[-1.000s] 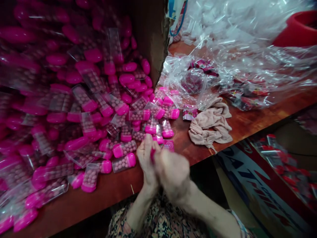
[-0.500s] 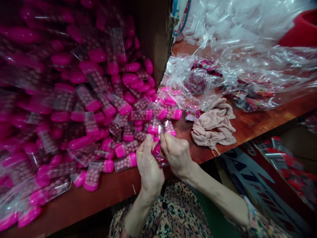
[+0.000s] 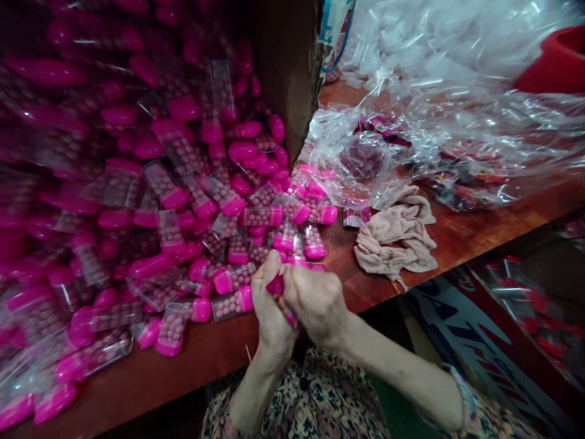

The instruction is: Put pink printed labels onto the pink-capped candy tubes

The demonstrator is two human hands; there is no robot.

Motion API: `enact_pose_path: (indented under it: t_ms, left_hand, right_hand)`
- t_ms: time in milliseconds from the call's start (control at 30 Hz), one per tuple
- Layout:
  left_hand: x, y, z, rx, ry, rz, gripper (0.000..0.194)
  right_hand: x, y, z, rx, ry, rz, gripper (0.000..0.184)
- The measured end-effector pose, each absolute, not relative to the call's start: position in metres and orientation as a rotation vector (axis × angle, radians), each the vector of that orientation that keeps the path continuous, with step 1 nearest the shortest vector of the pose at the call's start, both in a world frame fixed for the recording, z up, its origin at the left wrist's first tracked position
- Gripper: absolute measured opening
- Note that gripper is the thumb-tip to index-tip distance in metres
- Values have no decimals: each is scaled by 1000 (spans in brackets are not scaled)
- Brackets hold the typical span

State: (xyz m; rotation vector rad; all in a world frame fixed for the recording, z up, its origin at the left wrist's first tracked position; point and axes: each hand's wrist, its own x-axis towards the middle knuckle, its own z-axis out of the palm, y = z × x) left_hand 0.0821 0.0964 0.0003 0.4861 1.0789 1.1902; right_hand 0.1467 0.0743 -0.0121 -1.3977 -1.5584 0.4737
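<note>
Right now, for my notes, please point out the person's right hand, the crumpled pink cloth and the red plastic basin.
Right hand (image 3: 317, 305): head view, back of the hand.
Crumpled pink cloth (image 3: 395, 238): head view, middle fold.
Red plastic basin (image 3: 546, 73): head view, outer wall.

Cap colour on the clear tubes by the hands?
Caps: bright magenta pink, clearest in the head view.

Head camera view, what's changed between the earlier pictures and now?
The hands, slightly apart half a second ago, have closed together again. The left hand and right hand now grip a small pink-and-red packet between them, its end pointing down. The heap of clear tubes with magenta caps and the crumpled beige cloth stayed as they were.
</note>
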Motion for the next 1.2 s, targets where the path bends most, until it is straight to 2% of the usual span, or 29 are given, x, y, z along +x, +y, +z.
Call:
enact_pose_path:
  t_ms: [200, 333, 467, 633, 733, 833, 900, 1033, 1200]
  left_hand:
    - [79, 102, -1, 387, 1104, 1187, 27]
    - [74, 105, -15, 543, 1209, 1234, 35]
    - [71, 104, -23, 817, 1362, 1433, 39]
    - [70, 99, -20, 961, 1349, 1484, 41]
    - [69, 99, -18, 979, 1338, 1464, 40]
    - [66, 101, -21, 1057, 1403, 1480, 42]
    - [64, 103, -23, 1133, 1458, 1516, 41]
    - [64, 98, -20, 1194, 1435, 1490, 40]
    - [72, 88, -13, 823, 1170, 1211, 43]
  right_hand:
    - [168, 88, -18, -1472, -1387, 713, 41]
    - [169, 75, -16, -1476, -1192, 890, 62]
    - [161, 59, -14, -1490, -994, 908, 79]
    - [154, 59, -19, -1541, -1044, 820, 75]
    - [153, 61, -19, -1498, -1013, 949, 67]
    - [151, 57, -14, -1420, -958, 1047, 75]
    - [146, 54, -10, -1449, -1044, 920, 75]
    - [135, 57, -13, -1639, -1292, 320, 45]
    - [124, 56, -20, -1625, -1339, 102, 41]
